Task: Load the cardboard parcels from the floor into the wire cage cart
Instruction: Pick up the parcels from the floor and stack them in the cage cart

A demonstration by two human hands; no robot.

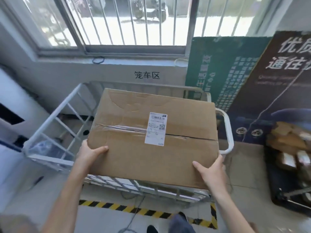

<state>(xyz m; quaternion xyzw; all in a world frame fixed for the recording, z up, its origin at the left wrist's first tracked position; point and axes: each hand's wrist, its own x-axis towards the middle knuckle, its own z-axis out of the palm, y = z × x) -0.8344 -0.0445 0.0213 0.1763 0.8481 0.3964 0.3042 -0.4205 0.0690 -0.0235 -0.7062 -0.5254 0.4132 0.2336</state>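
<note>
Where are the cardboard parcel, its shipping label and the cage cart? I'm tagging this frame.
cardboard parcel [134,157]: head view, bare top face near the front.
shipping label [155,129]: head view, label's middle.
wire cage cart [55,113]: head view, left top rail.

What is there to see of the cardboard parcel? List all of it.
The cardboard parcel is a large, flat brown box, creased on top, its centre seam taped, though part of it gapes as a dark slit. A white shipping label crosses the seam. The left hand and right hand grip its near corners, holding it over the white wire cage cart.
</note>
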